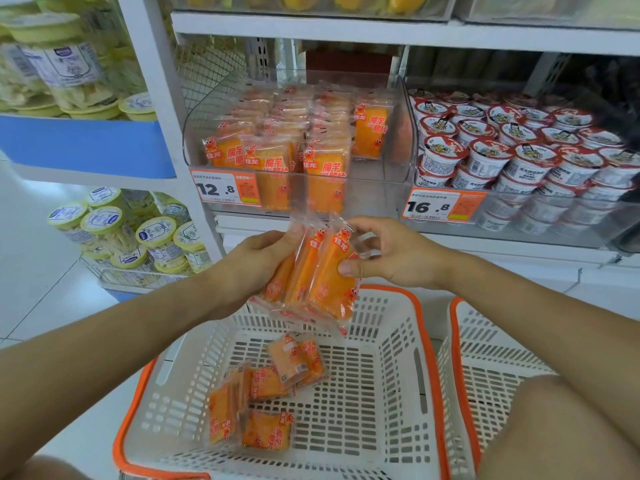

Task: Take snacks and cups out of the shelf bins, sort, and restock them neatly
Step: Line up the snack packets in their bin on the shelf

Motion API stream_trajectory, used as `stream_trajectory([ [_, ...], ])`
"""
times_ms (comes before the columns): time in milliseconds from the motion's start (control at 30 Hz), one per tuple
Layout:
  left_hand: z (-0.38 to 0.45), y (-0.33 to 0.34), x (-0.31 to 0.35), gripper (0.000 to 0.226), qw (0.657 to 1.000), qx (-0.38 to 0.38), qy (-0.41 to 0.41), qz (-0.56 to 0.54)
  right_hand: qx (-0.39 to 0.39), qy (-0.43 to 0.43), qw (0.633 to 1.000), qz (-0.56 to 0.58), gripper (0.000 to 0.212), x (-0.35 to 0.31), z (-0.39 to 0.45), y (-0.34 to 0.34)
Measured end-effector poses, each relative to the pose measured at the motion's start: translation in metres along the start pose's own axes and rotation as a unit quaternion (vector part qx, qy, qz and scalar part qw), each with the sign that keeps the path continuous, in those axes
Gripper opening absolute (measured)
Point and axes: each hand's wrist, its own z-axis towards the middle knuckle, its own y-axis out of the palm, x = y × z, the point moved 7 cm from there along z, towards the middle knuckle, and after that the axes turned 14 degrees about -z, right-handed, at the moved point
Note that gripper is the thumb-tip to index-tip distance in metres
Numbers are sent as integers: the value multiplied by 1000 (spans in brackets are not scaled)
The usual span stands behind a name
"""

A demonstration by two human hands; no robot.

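Both hands hold one small stack of orange snack packs (313, 282) upright above a white basket with an orange rim (401, 344). My left hand (252, 261) grips the stack's left side; my right hand (388, 254) pinches its right side and top. Several more orange packs (266, 396) lie loose on the basket floor. On the shelf ahead, a clear bin (384, 199) holds rows of the same orange packs (294, 140). Right of it, another clear bin holds several red-lidded cups (512, 150).
A second white basket with an orange rim (485, 358) stands to the right. On the left rack sit tubs with yellow-green lids (138, 233), above and below a blue shelf edge (86, 147). Price tags reading 12.8 (225, 188) and 16.8 (440, 206) hang on the bins.
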Motion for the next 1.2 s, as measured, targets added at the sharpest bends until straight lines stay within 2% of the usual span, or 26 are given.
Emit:
stream_trajectory([
  [100,-5,11,1,72,994,-74,5,74,-2,-1,999,32,50,-5,-3,1],
  [200,-7,17,1,94,987,-118,-9,113,-9,8,1000,-29,59,-5,-2,0],
  [333,-5,17,-1,113,981,-144,-29,127,-17,31,998,43,49,1,-5,1],
  [467,-2,13,-1,107,985,-105,-20,139,-30,77,988,129,42,2,-4,9],
  [533,0,9,0,102,985,-88,-10,151,-47,112,984,132,51,3,-5,13],
  [633,-3,11,2,87,971,-116,-7,210,-48,81,994,-57,90,-5,-5,7],
  [667,-5,13,3,79,966,-130,-9,225,-53,53,993,-86,104,-11,-5,6],
  [733,-8,17,5,72,961,-155,-9,229,-103,0,992,-70,122,-22,-7,15],
  [800,-9,18,5,75,957,-172,-12,233,-142,-32,988,-54,119,-25,-6,24],
  [867,-9,16,5,80,959,-166,-23,229,-120,-43,990,-53,101,-23,-2,23],
  [933,-8,16,7,89,965,-146,-33,214,-85,-44,994,-53,85,-22,0,16],
  [1000,-5,9,7,97,979,-96,-46,176,-47,-32,997,-44,73,-18,-1,4],
  [1100,-4,0,-1,106,994,-46,-98,-6,46,-8,998,40,70,-9,-3,-16],
  [1167,-5,13,-5,89,978,-78,-130,-142,99,-19,993,58,79,-11,-4,-26],
  [1200,-5,21,-1,76,971,-94,-120,-184,109,-33,991,70,83,-15,-5,-27],
])
